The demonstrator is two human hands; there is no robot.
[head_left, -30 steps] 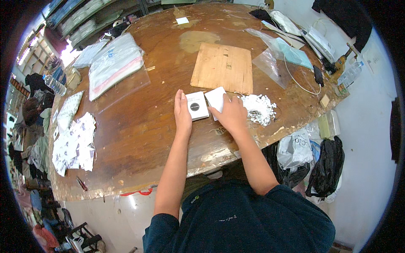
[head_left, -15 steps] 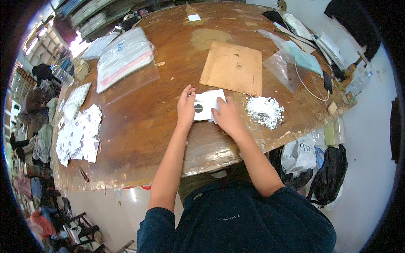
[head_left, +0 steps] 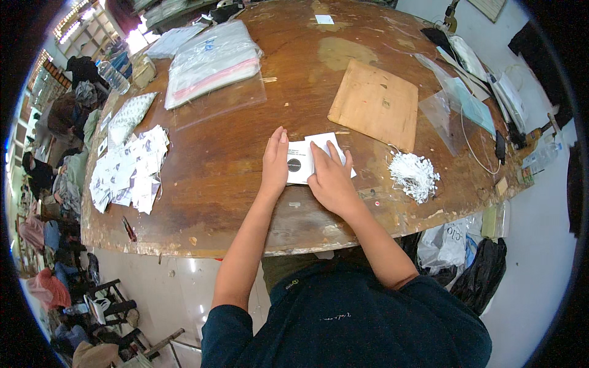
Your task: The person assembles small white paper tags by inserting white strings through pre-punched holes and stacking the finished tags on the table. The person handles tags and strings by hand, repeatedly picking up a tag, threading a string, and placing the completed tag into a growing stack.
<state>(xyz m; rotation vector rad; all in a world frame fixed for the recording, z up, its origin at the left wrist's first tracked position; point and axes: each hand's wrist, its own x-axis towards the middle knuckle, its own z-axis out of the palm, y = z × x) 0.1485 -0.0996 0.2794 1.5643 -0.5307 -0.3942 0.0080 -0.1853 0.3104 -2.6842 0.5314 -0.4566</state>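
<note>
White printed cards with a black round mark lie in front of me on the brown wooden table. My left hand rests against their left edge, its fingers stretched out and its thumb hidden. Over their right part lies my right hand, palm down with fingers spread. Beneath those fingers a plain white card sticks out at the top, and a white corner shows at the right. How many cards are stacked cannot be seen. A bundle of white tag strings sits to the right of my right hand.
Loose printed white tags are heaped at the left, near a small dark-red tool. Beyond my hands lie a square wooden board and a stack of clear plastic bags. A white cable curves at the right.
My right hand's fingers have spread across the cards. A plain white card now juts out at the top right of the printed one. The whole view has shifted and turned slightly.
</note>
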